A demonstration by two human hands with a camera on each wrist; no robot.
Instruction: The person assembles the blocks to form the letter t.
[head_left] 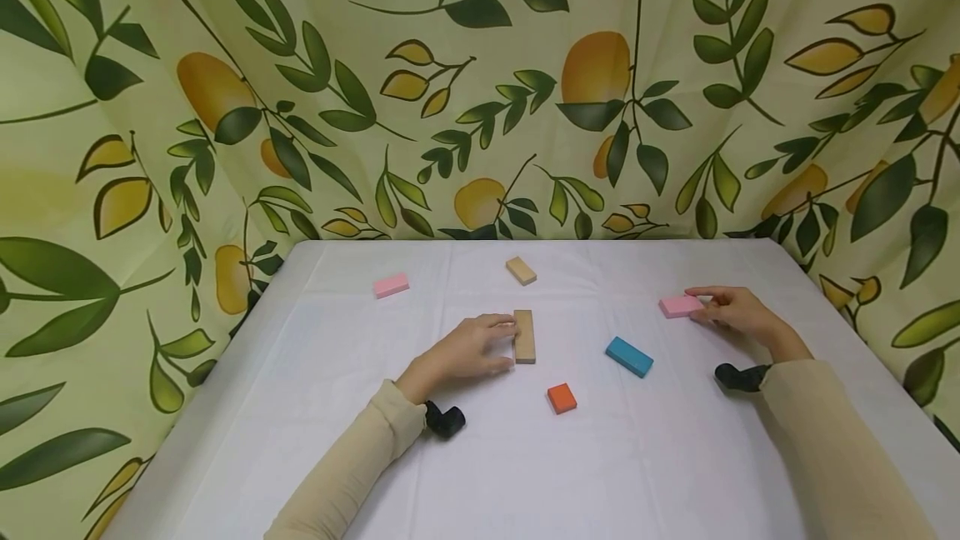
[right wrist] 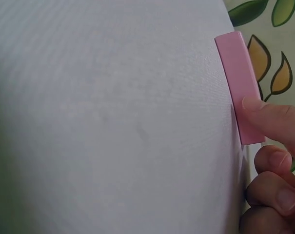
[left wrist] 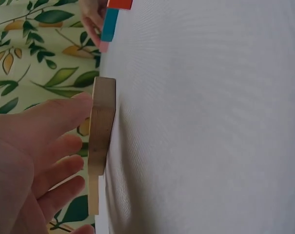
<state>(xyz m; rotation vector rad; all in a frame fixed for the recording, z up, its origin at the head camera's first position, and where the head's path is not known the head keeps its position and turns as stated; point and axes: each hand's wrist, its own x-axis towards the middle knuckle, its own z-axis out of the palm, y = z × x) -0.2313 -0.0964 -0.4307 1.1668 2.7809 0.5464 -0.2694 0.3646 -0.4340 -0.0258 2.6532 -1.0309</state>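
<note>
At the right of the head view, the right hand (head_left: 738,312) pinches a pink block (head_left: 677,307); the right wrist view reveals curled lower fingers (right wrist: 274,192). Mid-frame, the left hand (head_left: 467,347), loosely spread, touches a wooden block (head_left: 526,342). Only the head view shows another pink bar (head_left: 392,286), upper left.

The person's right grip (right wrist: 279,185) has its thumb (right wrist: 274,119) pressed to the visible face of a pink rectangular block (right wrist: 235,68), near the block's lower end; the other fingers (right wrist: 271,192) in sight curl just below that end. Most of the block extends above the grip, its upper end tilted left. Left of the grip spreads a white cloth-covered bench (right wrist: 113,122), shadowed close beside the fingers. Behind the grip shows leaf-patterned fabric (right wrist: 262,24), its green and orange leaves mostly above the thumb.
</note>
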